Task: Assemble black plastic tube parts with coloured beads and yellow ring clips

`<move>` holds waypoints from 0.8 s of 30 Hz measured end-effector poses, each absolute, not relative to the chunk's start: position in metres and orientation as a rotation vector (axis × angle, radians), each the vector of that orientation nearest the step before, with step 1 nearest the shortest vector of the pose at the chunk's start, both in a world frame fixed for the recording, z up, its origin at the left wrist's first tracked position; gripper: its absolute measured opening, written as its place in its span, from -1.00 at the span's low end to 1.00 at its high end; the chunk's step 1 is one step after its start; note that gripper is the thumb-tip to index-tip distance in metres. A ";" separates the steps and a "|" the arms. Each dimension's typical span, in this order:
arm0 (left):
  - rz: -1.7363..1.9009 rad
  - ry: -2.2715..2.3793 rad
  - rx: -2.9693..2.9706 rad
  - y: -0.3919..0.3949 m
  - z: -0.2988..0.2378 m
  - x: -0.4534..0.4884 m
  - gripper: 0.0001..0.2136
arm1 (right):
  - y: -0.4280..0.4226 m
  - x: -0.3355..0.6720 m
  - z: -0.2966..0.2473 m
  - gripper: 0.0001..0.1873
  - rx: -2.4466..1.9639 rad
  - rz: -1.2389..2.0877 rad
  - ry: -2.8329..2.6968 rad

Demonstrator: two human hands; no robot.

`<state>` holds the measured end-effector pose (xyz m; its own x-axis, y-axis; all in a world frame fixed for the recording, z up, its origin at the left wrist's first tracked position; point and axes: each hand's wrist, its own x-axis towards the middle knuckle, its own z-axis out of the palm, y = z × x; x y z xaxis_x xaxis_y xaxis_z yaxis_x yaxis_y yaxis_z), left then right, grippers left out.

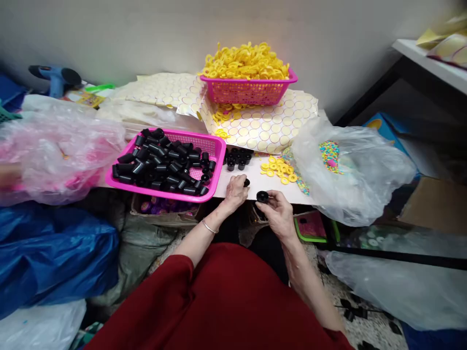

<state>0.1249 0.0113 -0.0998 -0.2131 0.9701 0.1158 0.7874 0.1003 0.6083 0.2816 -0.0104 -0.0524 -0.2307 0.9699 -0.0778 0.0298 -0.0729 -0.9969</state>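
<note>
My left hand (236, 193) is closed on a small black plastic piece (247, 183) at the table's front edge. Between thumb and fingers of my right hand (279, 212) is a round black plastic cap (262, 196), its hollowed face turned up. Just beyond my left hand stand several black cylinders (238, 158) in a cluster. Yellow plastic rings (279, 169) lie loose on the white tabletop (257, 175) past my right hand. To the left, a pink basket (216, 181) holds a heap of black plastic cylinders (160, 163).
A second pink basket (248, 92), piled with yellow ring pieces (248, 61), stands at the back on sticker sheets (262, 129). A clear bag with coloured beads (330, 155) sits right. Plastic bags (62, 141) crowd the left, where another person's arm (10, 175) shows. A dark shelf frame (379, 87) rises right.
</note>
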 end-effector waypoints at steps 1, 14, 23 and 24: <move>0.779 2.069 1.794 0.012 -0.101 0.123 -0.81 | -0.010 0.282 -0.055 -0.59 -1.172 1.440 -1.344; 0.902 2.174 2.286 -0.029 -0.048 0.094 -0.77 | -0.020 0.295 -0.071 -0.55 -1.266 1.406 -1.220; 0.195 2.499 1.536 -0.088 0.022 -0.060 -0.68 | -0.026 0.293 -0.072 -0.61 -1.227 1.440 -1.177; 0.159 2.467 1.530 -0.089 0.019 -0.064 -0.68 | -0.027 0.291 -0.074 -0.62 -1.219 1.471 -1.176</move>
<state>-0.0642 -0.0888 0.0189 -0.4262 0.8937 -0.1403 0.8682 0.4477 0.2139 0.2914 -0.0266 -0.0735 -0.1440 0.9752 -0.1683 -0.0504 -0.1770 -0.9829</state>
